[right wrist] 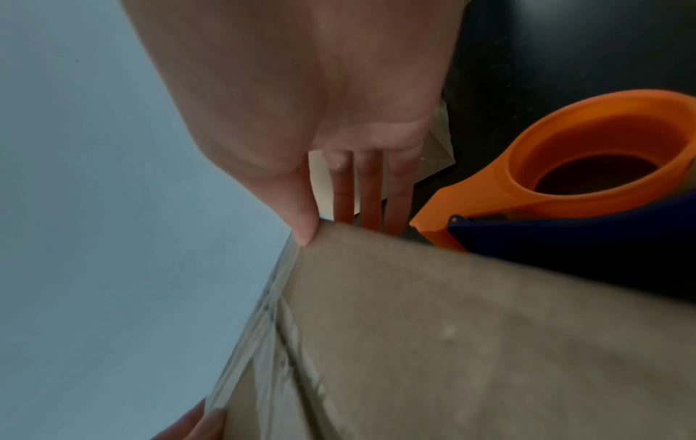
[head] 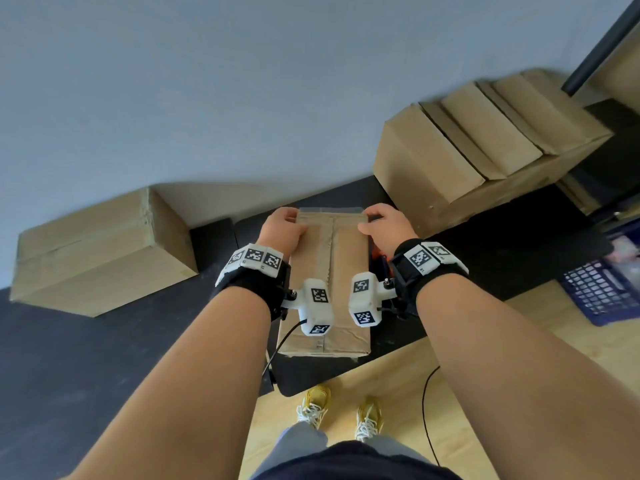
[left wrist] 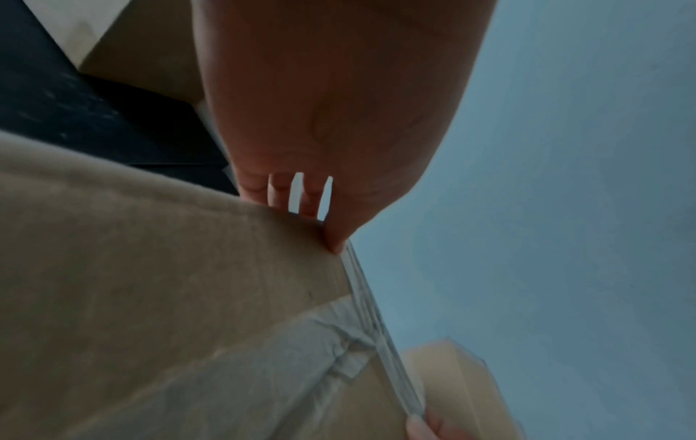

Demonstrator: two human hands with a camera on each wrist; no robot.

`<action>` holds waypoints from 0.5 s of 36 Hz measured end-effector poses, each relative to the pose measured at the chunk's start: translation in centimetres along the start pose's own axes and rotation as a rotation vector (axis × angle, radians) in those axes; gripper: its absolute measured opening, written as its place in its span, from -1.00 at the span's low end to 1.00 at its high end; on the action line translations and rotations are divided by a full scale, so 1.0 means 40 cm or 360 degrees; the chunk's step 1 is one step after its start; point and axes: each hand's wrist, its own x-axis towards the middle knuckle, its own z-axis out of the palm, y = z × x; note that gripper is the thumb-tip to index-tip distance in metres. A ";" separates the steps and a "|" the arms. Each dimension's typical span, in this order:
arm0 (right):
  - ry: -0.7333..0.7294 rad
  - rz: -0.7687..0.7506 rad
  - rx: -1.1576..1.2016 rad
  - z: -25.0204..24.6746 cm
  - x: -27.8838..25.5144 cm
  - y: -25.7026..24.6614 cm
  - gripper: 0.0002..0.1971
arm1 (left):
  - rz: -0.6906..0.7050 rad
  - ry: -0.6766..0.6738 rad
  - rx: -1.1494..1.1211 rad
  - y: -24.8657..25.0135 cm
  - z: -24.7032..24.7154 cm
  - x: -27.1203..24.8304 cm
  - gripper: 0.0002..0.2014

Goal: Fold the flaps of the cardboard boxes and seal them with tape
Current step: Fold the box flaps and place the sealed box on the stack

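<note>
Grey-blue wall (head: 173,81) fills the upper field; below it, a black work surface (head: 467,258) edged by pale wood flooring (head: 398,382).

Item: cardboard box (head: 346,271), closed, flaps down, long axis running 6 to 12 o'clock, at centre of the black surface. Centre seam covered by wrinkled clear tape.

Item: tape strip (head: 332,213), clear, laid across the box's far edge at 12 o'clock, spanning corner to corner.

Item: left hand (head: 282,225), at the far left corner of the box, thumb pressed to the top edge on the strip's end, fingers dropped over the far side; grasping the corner.

Item: right hand (head: 386,226), at the far right corner, mirrored: thumb on the edge at the strip's other end, fingers straight down behind the box.

Item: tape dispenser (right wrist: 587,166), orange with dark blue part, just beside the box at 3 o'clock, on the black surface.

Item: sealed box (head: 104,251) at 9 o'clock, against the wall.

Item: large box (head: 450,157) at 2 o'clock, holding upright flattened cardboard.

Item: blue crate (head: 602,285) at 4 o'clock.
</note>
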 end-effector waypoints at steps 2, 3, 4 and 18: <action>0.0020 0.0001 0.0010 0.005 -0.004 -0.003 -0.66 | 0.0005 0.0010 0.0071 0.006 -0.001 0.002 -0.66; 0.0034 -0.0006 0.0018 0.008 -0.005 -0.003 -0.62 | 0.0029 0.0058 0.0144 0.008 -0.001 0.003 -0.63; 0.0048 -0.0021 0.0022 0.011 -0.008 -0.004 -0.57 | 0.0073 0.0124 0.0202 0.010 -0.001 0.004 -0.58; -0.0031 -0.0172 -0.0144 0.035 0.007 -0.001 -0.53 | 0.0519 -0.0026 0.0517 0.006 0.037 0.012 -0.49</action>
